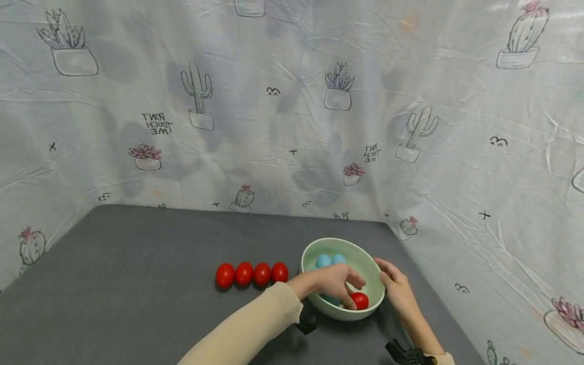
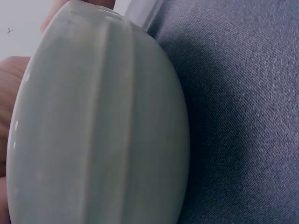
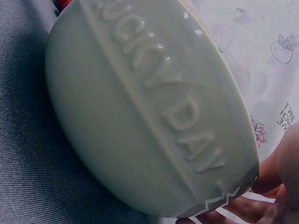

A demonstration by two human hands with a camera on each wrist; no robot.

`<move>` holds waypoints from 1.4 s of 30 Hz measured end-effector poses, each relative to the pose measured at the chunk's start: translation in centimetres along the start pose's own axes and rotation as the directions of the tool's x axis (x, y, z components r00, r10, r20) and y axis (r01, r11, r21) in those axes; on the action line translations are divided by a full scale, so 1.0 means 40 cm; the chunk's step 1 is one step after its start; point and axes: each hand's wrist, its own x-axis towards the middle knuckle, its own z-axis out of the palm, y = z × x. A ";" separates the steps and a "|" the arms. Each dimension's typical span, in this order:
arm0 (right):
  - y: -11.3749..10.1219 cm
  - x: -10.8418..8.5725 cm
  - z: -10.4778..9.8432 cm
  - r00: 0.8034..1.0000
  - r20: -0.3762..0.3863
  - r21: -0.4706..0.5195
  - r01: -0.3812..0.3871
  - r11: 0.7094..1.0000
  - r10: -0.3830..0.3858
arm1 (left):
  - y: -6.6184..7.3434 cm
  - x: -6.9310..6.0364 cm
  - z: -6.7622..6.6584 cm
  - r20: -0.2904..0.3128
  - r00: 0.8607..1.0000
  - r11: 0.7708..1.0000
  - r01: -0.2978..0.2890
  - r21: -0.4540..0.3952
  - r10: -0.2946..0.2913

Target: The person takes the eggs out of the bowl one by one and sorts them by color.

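Grey table (image 1: 114,284), woven finish, with a creased pale sheet (image 1: 292,116) up the back and both sides, printed with potted cacti and mirrored lettering. Four red eggs (image 1: 244,274) sit in a row on it, bowl (image 1: 367,263) just right of them near the table's right edge. My left hand (image 1: 332,282) is inside, fingers parted, thumb by a lone red egg (image 1: 361,301), blue eggs (image 1: 324,260) to the left; my right hand (image 1: 401,294) holds the bowl's right rim.
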 end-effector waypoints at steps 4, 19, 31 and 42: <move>-0.002 -0.002 -0.001 1.000 0.001 -0.040 0.020 0.999 -0.020 | 0.002 -0.001 -0.005 0.043 0.999 0.998 0.002 0.062 -0.005; 0.001 -0.001 -0.011 1.000 0.010 -0.062 0.014 0.998 -0.013 | 0.010 -0.001 -0.007 0.044 0.999 0.997 -0.020 0.071 0.017; 0.005 -0.001 -0.009 1.000 0.011 -0.052 0.001 0.999 0.000 | 0.008 0.000 -0.003 0.050 0.998 0.999 -0.034 0.019 0.033; 0.002 -0.001 -0.009 1.000 0.012 -0.055 0.008 0.998 -0.007 | 0.014 -0.004 -0.005 0.040 0.998 0.999 -0.048 -0.024 0.049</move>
